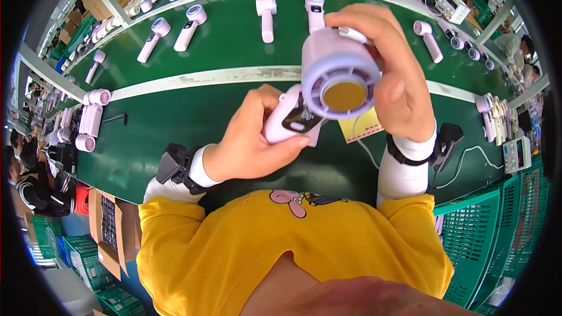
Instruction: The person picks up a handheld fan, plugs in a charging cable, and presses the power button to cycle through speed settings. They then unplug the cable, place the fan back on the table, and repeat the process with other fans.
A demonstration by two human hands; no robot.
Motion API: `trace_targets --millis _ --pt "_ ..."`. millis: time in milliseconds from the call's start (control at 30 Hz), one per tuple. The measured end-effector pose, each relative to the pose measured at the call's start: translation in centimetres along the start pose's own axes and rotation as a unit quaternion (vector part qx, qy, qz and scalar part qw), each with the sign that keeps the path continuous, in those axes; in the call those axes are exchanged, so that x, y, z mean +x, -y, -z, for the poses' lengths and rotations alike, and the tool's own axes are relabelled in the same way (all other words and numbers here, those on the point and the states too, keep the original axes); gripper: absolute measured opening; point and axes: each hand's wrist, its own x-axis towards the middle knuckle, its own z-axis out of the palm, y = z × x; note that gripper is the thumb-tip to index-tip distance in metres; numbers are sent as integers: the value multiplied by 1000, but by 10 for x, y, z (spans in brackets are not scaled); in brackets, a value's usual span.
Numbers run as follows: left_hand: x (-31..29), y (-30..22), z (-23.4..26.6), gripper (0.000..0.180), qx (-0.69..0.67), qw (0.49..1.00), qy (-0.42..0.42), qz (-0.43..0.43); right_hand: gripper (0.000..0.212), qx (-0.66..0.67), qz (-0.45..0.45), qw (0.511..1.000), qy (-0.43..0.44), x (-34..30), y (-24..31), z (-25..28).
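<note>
My left hand point(252, 134) is closed round the handle of a pale lilac handheld fan point(339, 64), whose dark display and oval button face up. The fan's round head is tilted toward me, showing a ringed grille with a gold-brown centre disc. My right hand point(398, 70) curves over the top and right side of that head, its index fingertip at the back edge. Under its fingers lies a small white plug-like piece point(354, 35) with a silvery end. Whether it touches the fan cannot be made out. A yellow paper point(363, 126) and a thin white cable point(369, 152) lie below.
Several lilac fans point(267, 20) lie along the green shelf point(228, 41) beyond a pale ledge. More fans point(91, 120) stack at the left, near a small black hex key point(116, 119). At right stand a white meter box point(517, 155) and green crates point(468, 246). An open carton point(117, 234) sits lower left.
</note>
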Motion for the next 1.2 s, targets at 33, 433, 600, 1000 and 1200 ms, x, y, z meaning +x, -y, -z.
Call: trace_targets --millis 33,433,600,1000,1200 --pt "0 -1 -1 43 0 1000 4 5 64 23 -18 1000 -4 -1 -1 -1" --pt "28 -5 11 35 93 981 82 -152 40 379 -394 835 56 9 34 -5" --pt "34 5 5 42 52 974 121 -185 46 236 -247 940 11 -7 18 -19" --pt "40 -57 39 54 -563 780 175 210 47 27 -102 990 -97 -3 15 -12" --pt "6 -105 12 48 -309 882 -258 -245 29 61 -51 983 -165 2 22 -22"
